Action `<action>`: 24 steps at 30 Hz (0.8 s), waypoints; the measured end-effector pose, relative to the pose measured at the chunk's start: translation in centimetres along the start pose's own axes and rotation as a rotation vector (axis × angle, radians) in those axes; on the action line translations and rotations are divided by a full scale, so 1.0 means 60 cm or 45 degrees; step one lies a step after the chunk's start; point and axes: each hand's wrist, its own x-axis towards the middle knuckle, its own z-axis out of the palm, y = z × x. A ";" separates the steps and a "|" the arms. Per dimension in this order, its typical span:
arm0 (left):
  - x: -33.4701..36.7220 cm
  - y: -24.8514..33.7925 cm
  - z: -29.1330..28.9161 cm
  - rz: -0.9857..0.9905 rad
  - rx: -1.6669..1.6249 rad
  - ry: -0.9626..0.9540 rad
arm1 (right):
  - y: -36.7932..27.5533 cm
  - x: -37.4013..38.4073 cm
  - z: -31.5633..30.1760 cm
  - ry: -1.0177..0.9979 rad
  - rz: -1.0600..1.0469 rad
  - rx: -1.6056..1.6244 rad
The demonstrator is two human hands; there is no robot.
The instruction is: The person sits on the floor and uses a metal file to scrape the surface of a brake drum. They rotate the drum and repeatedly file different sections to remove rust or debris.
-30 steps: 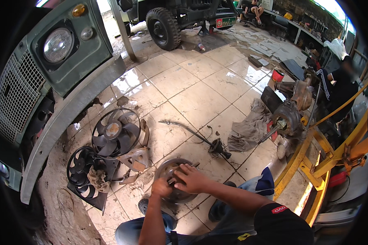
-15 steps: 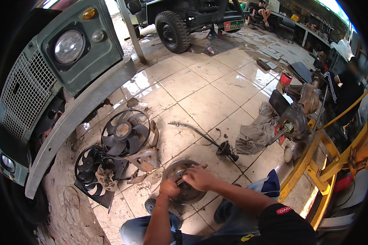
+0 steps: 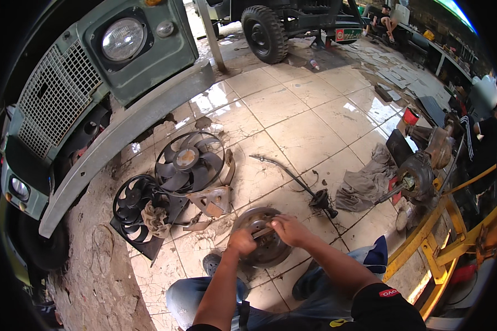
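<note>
A round, rusty metal drum or disc (image 3: pixel 270 256) lies on the tiled floor between my feet, with holes in its face. Across it runs a thin, flat bar-like tool (image 3: pixel 263 232); its exact kind is not clear. My left hand (image 3: pixel 241 243) is closed in a fist round the near-left end of this bar. At the other end my right hand (image 3: pixel 290 230) grips it, thumb and fingers over the disc's upper right part. What the fingers cover of the bar is hidden.
Two black cooling fans (image 3: pixel 189 160) and a rusty bracket (image 3: pixel 211 202) lie to the left. A lever with a rubber boot (image 3: pixel 320 199), a grey rag (image 3: pixel 364 179) and an axle housing (image 3: pixel 417 176) lie right, beside a yellow frame (image 3: pixel 425 243). A green vehicle's bumper (image 3: pixel 127 121) juts in left.
My view has shifted, so the scene sits further right. Over the disc, my right hand has moved away from the left, and more of the bar shows between them.
</note>
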 end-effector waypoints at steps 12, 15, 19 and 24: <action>0.001 0.004 0.005 0.076 0.008 0.125 | 0.016 0.002 0.000 -0.025 0.048 -0.061; -0.007 0.002 -0.004 0.027 0.009 0.107 | -0.051 -0.006 0.014 0.043 -0.151 -0.110; 0.005 -0.013 0.003 -0.010 0.063 0.067 | -0.047 0.007 -0.003 -0.034 -0.110 0.009; -0.002 0.008 -0.018 0.080 0.008 0.132 | -0.021 0.002 0.010 0.139 -0.033 -0.144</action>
